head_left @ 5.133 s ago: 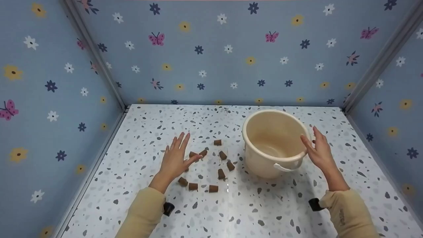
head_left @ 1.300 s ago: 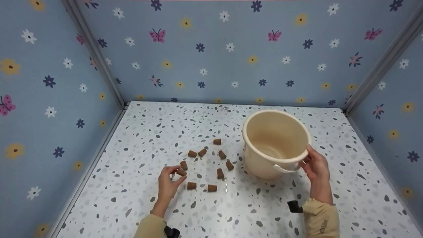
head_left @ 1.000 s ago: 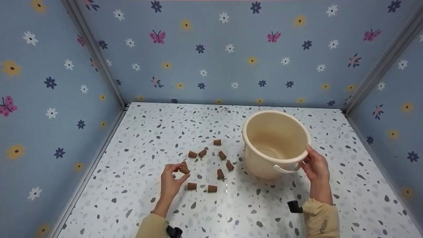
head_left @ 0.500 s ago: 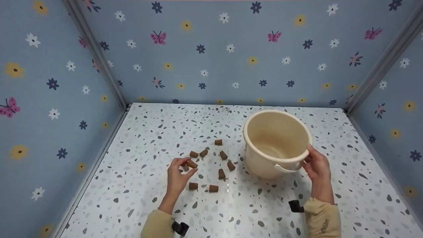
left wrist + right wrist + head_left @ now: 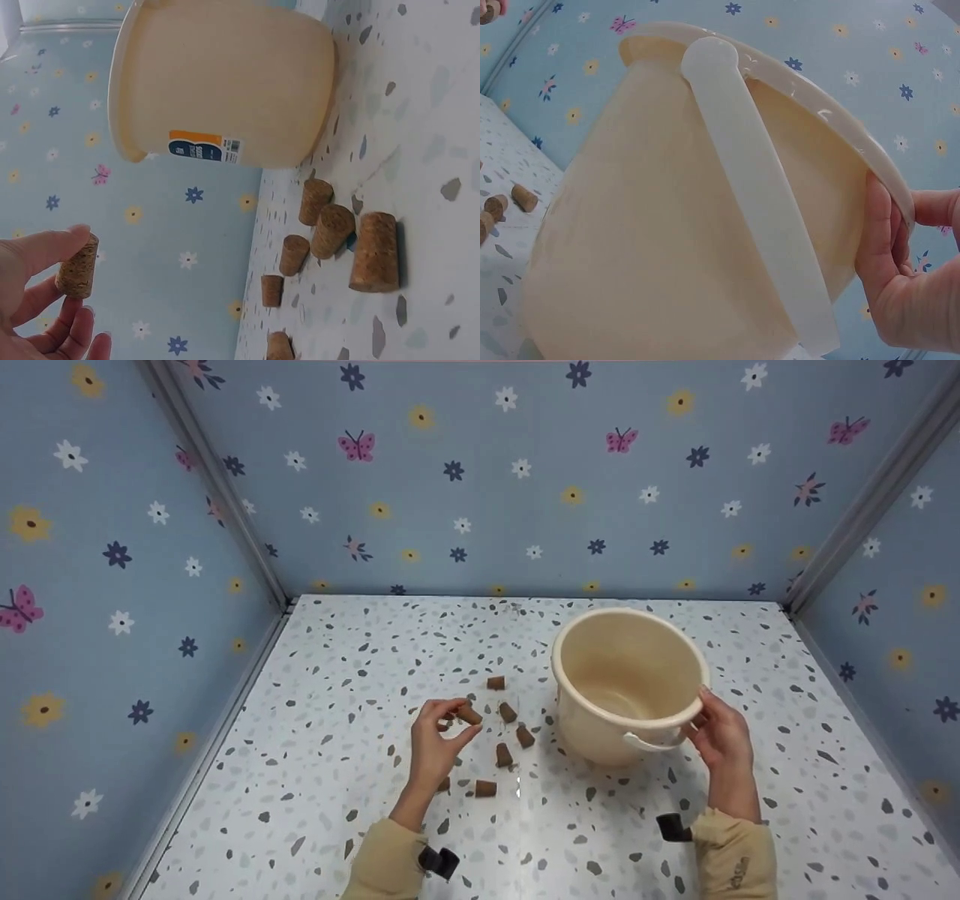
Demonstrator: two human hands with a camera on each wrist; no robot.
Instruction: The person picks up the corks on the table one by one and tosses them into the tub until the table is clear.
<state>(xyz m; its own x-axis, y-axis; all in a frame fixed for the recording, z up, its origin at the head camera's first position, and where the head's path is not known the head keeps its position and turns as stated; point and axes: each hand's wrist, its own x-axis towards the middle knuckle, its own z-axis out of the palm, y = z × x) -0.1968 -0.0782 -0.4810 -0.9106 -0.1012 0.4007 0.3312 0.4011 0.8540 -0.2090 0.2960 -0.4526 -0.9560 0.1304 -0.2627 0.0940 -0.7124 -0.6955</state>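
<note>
A tapered brown cork [image 5: 469, 713] is pinched between the thumb and fingers of my left hand [image 5: 433, 746]; the left wrist view shows this cork held above the table. Several more corks lie on the speckled table near it, among them a cork [image 5: 524, 735] close to the bucket and a cork [image 5: 375, 251] large in the left wrist view. My left hand and wrist hide part of the group. To the right stands a cream bucket [image 5: 592, 739]. My right hand [image 5: 724, 735] grips its rim, thumb outside one face and fingers under the lip in the right wrist view.
The bucket's white handle [image 5: 761, 195] hangs down its near side. Blue flowered panels [image 5: 480, 495] enclose the table [image 5: 360, 645] at the back and both sides, with grey posts [image 5: 217, 480] at the corners.
My left hand, fingers spread at first, has pinched a cork, lifted it and carried it right and away from me. My right hand has come from beside the bucket to grip its rim.
</note>
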